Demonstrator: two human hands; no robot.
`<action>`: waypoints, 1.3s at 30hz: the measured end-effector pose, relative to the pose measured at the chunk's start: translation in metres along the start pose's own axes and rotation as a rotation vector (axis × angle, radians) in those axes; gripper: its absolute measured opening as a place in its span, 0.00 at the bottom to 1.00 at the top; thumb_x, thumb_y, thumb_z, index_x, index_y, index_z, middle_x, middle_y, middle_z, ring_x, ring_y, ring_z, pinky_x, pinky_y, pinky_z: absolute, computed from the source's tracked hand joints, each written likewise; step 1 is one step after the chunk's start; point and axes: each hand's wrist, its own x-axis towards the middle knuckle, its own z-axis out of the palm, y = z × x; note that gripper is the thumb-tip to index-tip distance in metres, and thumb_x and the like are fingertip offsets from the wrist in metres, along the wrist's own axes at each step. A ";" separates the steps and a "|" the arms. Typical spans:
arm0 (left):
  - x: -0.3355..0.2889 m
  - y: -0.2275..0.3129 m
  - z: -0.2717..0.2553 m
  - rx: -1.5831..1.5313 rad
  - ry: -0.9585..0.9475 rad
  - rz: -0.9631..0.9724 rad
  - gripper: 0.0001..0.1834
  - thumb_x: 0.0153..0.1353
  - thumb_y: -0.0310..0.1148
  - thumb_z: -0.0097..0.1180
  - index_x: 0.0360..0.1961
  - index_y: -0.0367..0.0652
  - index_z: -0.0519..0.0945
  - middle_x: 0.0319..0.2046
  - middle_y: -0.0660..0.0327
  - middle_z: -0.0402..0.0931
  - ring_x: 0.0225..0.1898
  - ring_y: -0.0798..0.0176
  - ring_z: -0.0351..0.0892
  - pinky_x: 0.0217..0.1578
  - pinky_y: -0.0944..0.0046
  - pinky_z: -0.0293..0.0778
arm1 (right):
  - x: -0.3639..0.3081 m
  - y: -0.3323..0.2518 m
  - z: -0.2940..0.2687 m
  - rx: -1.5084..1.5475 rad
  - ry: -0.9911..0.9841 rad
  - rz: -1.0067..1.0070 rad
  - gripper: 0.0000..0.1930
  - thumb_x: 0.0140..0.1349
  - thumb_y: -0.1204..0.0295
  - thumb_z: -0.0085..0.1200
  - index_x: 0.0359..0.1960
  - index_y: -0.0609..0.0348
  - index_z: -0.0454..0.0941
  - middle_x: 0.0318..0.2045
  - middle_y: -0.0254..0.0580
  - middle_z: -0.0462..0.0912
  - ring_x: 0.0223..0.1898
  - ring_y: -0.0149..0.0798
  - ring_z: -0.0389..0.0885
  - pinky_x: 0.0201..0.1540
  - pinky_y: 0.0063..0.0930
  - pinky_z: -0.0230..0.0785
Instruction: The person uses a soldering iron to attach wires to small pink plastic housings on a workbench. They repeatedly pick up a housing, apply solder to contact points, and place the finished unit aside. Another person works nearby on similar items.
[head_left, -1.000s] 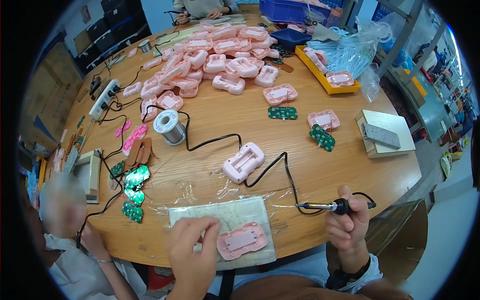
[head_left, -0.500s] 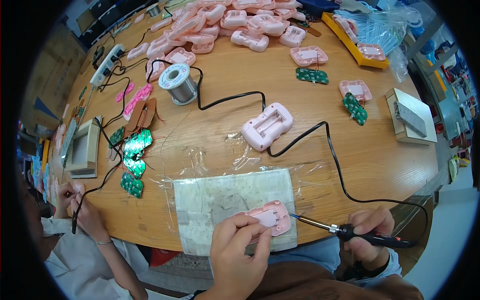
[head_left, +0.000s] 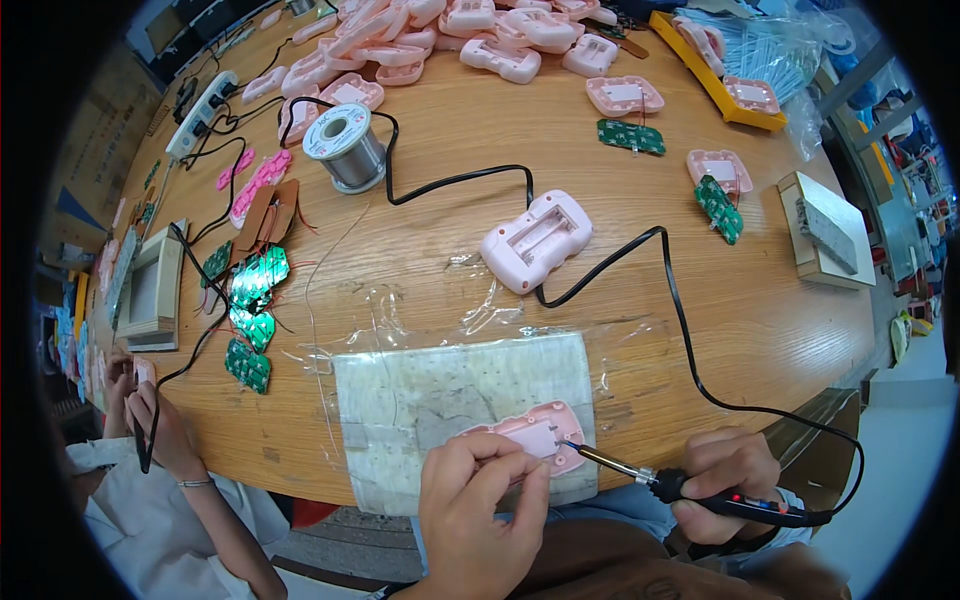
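My left hand (head_left: 482, 505) is closed at the near left edge of a pink plastic shell half (head_left: 570, 462), its fingers covering part of it. Whether a thin wire is also pinched there I cannot make out. The shell lies inner side up over a worn whitish mat (head_left: 385, 400). In my right hand (head_left: 728, 482) is a black-handled soldering iron (head_left: 612, 461), a red light glowing on its handle. Its tip reaches into the shell, at the right end of the pale raised battery compartment; contact is too small to confirm.
The iron's black cord (head_left: 690, 350) loops past an assembled pink case (head_left: 537, 242). A solder spool (head_left: 345, 148) stands behind. Green circuit boards (head_left: 258, 278) lie left, and a pink shell pile (head_left: 400, 40) fills the back. Another person's hands (head_left: 165, 425) work at left.
The soldering iron has moved left, its tip passing from beside the shell's right edge to inside it. My left hand stays at the shell. The whole view has shifted slightly.
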 end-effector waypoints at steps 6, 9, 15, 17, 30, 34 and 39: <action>0.000 -0.001 0.000 -0.012 -0.008 -0.007 0.08 0.48 0.19 0.64 0.30 0.35 0.78 0.34 0.56 0.75 0.35 0.54 0.74 0.34 0.61 0.71 | 0.002 -0.001 -0.003 -0.054 -0.065 -0.002 0.14 0.45 0.82 0.64 0.32 0.58 0.72 0.14 0.37 0.71 0.12 0.36 0.67 0.14 0.29 0.53; 0.000 -0.001 -0.001 0.034 -0.001 0.053 0.08 0.48 0.19 0.64 0.30 0.35 0.78 0.33 0.56 0.75 0.35 0.54 0.74 0.33 0.62 0.71 | 0.003 -0.002 -0.004 -0.032 -0.081 0.011 0.14 0.45 0.82 0.64 0.33 0.58 0.72 0.13 0.36 0.70 0.12 0.36 0.67 0.14 0.29 0.54; 0.001 0.001 0.001 0.014 0.014 -0.012 0.07 0.48 0.20 0.65 0.29 0.36 0.79 0.32 0.56 0.74 0.35 0.53 0.74 0.35 0.60 0.70 | 0.003 -0.002 -0.001 -0.001 0.011 0.002 0.13 0.44 0.81 0.64 0.31 0.58 0.73 0.13 0.37 0.70 0.12 0.36 0.67 0.14 0.29 0.54; 0.002 0.001 0.001 0.029 0.008 -0.008 0.07 0.48 0.20 0.65 0.28 0.36 0.79 0.32 0.56 0.74 0.35 0.53 0.74 0.36 0.60 0.70 | 0.003 -0.001 -0.002 -0.080 -0.057 -0.009 0.13 0.43 0.80 0.64 0.31 0.58 0.73 0.13 0.37 0.69 0.12 0.37 0.67 0.14 0.29 0.54; 0.002 0.002 0.001 0.056 -0.011 -0.008 0.06 0.47 0.21 0.64 0.28 0.37 0.79 0.32 0.57 0.74 0.36 0.53 0.73 0.37 0.59 0.69 | 0.010 -0.005 -0.004 -0.112 -0.084 -0.066 0.12 0.44 0.79 0.64 0.30 0.56 0.73 0.14 0.34 0.68 0.11 0.36 0.66 0.12 0.27 0.53; 0.003 0.003 0.001 0.055 -0.012 -0.018 0.06 0.48 0.21 0.64 0.28 0.37 0.79 0.32 0.57 0.74 0.36 0.52 0.73 0.37 0.58 0.69 | 0.010 -0.007 -0.007 -0.136 -0.129 -0.052 0.12 0.44 0.80 0.63 0.30 0.57 0.73 0.14 0.35 0.68 0.11 0.36 0.66 0.12 0.29 0.52; 0.006 0.004 0.001 0.016 0.017 -0.056 0.06 0.50 0.22 0.63 0.30 0.38 0.79 0.32 0.55 0.74 0.35 0.51 0.74 0.35 0.58 0.69 | 0.009 -0.004 -0.009 -0.044 0.033 -0.048 0.13 0.44 0.81 0.62 0.32 0.58 0.73 0.12 0.36 0.68 0.11 0.35 0.66 0.13 0.29 0.52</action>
